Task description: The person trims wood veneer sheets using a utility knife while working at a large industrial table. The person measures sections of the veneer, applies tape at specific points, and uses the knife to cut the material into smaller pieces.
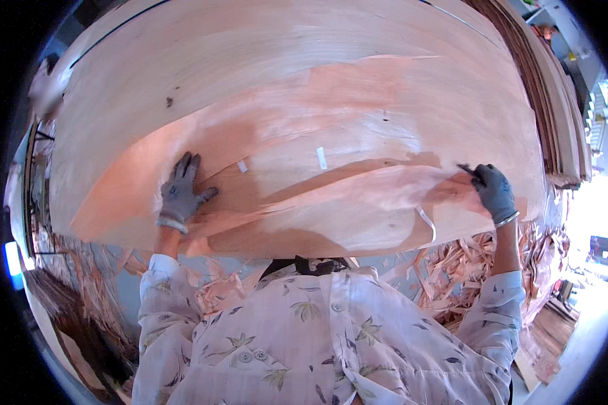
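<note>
A wide sheet of pale wood veneer [263, 57] covers the worktop in front of me. On it lies a thinner, orange-pink veneer piece [135, 172] with ragged, wavy edges. My left hand [180, 194], in a grey glove, presses flat on this piece with fingers spread. My right hand [494, 191], also gloved, is closed at the right side, with a short, thin dark tool [464, 167] jutting from its fingers; its exact kind is unclear. Beside that hand, a raised veneer flap [385, 183] casts a shadow. Two small white tape strips, one of them upright [321, 158], stick near the middle.
Scrap veneer [456, 270] is heaped below the worktop's near edge, on both sides of me. Stacked veneer sheets [550, 101] hang over the right edge. A narrow curled white strip [427, 226] lies near the front right. More brown sheets [67, 310] lie at the lower left.
</note>
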A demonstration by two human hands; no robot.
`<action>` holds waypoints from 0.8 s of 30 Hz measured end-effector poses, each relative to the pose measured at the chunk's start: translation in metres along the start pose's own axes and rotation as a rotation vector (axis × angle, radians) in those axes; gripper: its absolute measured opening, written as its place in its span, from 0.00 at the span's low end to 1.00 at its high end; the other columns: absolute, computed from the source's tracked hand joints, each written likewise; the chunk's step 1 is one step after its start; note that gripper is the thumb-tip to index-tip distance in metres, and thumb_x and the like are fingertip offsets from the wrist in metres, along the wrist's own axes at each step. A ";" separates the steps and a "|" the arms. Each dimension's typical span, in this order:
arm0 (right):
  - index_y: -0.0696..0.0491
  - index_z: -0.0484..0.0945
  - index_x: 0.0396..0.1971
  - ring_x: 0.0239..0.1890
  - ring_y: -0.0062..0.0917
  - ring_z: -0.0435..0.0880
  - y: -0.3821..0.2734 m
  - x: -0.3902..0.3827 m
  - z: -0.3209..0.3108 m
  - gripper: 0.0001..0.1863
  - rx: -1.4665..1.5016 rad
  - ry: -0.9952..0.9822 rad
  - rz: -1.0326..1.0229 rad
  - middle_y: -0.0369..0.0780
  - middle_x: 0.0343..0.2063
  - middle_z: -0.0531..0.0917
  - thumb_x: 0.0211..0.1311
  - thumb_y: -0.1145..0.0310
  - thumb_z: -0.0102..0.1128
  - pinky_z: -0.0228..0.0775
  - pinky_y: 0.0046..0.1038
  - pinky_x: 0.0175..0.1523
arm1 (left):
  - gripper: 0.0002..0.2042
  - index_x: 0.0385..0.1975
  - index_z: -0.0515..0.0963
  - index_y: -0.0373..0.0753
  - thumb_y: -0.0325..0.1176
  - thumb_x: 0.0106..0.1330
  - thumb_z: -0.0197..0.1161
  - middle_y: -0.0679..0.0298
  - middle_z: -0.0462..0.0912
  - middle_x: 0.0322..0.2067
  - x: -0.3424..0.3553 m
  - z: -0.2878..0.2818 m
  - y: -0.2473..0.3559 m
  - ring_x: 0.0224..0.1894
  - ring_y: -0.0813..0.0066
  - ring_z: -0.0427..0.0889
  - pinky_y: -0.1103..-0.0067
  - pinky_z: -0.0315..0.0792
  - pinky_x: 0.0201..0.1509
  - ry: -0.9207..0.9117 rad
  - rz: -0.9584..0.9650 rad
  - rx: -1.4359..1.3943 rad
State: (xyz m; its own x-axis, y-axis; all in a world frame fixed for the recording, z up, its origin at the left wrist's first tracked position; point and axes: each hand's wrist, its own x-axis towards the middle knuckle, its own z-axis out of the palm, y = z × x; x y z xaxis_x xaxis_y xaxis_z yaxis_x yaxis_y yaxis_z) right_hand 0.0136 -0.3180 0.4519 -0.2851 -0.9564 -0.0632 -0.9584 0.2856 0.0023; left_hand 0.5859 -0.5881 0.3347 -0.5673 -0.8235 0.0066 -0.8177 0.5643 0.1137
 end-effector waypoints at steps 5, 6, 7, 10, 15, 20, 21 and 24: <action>0.51 0.75 0.42 0.35 0.46 0.77 0.035 -0.018 -0.017 0.12 0.171 0.331 0.161 0.48 0.31 0.76 0.57 0.72 0.50 0.69 0.38 0.39 | 0.32 0.55 0.67 0.42 0.51 0.51 0.62 0.56 0.66 0.57 0.008 0.003 -0.007 0.57 0.57 0.66 0.64 0.63 0.56 -0.050 -0.073 0.094; 0.50 0.74 0.45 0.38 0.43 0.77 0.037 -0.018 -0.018 0.16 0.139 0.320 0.206 0.48 0.33 0.76 0.56 0.76 0.48 0.69 0.35 0.41 | 0.32 0.55 0.67 0.42 0.51 0.51 0.63 0.56 0.67 0.56 0.011 0.002 -0.009 0.56 0.57 0.67 0.65 0.62 0.56 -0.069 -0.086 0.091; 0.50 0.75 0.45 0.38 0.43 0.77 0.032 -0.019 -0.017 0.16 0.149 0.321 0.163 0.47 0.33 0.76 0.55 0.77 0.48 0.69 0.35 0.42 | 0.32 0.55 0.67 0.42 0.51 0.50 0.63 0.56 0.67 0.56 0.016 -0.001 -0.007 0.55 0.57 0.68 0.65 0.62 0.56 -0.088 -0.099 0.088; 0.49 0.77 0.42 0.39 0.39 0.75 0.026 -0.027 -0.002 0.18 0.152 0.284 0.105 0.45 0.33 0.74 0.51 0.81 0.48 0.68 0.34 0.41 | 0.31 0.53 0.69 0.41 0.51 0.50 0.63 0.55 0.68 0.55 0.041 -0.007 0.010 0.54 0.58 0.69 0.66 0.62 0.55 0.013 0.125 0.030; 0.50 0.77 0.33 0.40 0.41 0.74 0.012 -0.044 0.040 0.15 0.102 0.108 0.092 0.44 0.33 0.74 0.42 0.81 0.51 0.69 0.37 0.42 | 0.29 0.51 0.70 0.41 0.47 0.49 0.64 0.56 0.70 0.53 0.091 0.007 0.075 0.54 0.58 0.68 0.65 0.60 0.55 0.157 0.327 0.010; 0.52 0.76 0.33 0.40 0.42 0.74 0.018 -0.055 0.052 0.14 0.232 0.107 0.092 0.43 0.34 0.75 0.41 0.80 0.55 0.68 0.36 0.42 | 0.16 0.42 0.73 0.42 0.40 0.55 0.58 0.61 0.74 0.43 0.114 0.025 0.064 0.45 0.62 0.74 0.64 0.68 0.45 0.026 0.257 0.173; 0.52 0.76 0.33 0.40 0.41 0.74 0.019 -0.054 0.056 0.15 0.245 0.104 0.086 0.43 0.35 0.75 0.41 0.80 0.55 0.68 0.36 0.42 | 0.13 0.40 0.73 0.42 0.38 0.56 0.56 0.61 0.75 0.41 0.114 0.026 0.056 0.44 0.63 0.75 0.64 0.70 0.42 -0.004 0.214 0.223; 0.51 0.75 0.34 0.40 0.41 0.75 0.016 -0.049 0.065 0.14 0.265 0.087 0.044 0.42 0.36 0.76 0.42 0.77 0.56 0.69 0.36 0.41 | 0.08 0.36 0.73 0.42 0.32 0.58 0.52 0.59 0.75 0.36 0.117 0.015 0.027 0.39 0.62 0.77 0.66 0.73 0.35 0.057 0.042 0.305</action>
State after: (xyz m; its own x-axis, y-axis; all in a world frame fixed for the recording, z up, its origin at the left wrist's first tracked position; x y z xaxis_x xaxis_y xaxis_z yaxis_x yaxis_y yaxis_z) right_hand 0.0136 -0.2626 0.3899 -0.3375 -0.9412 0.0170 -0.9109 0.3219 -0.2583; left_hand 0.4961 -0.6690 0.3234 -0.6017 -0.7963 0.0613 -0.7901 0.5823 -0.1915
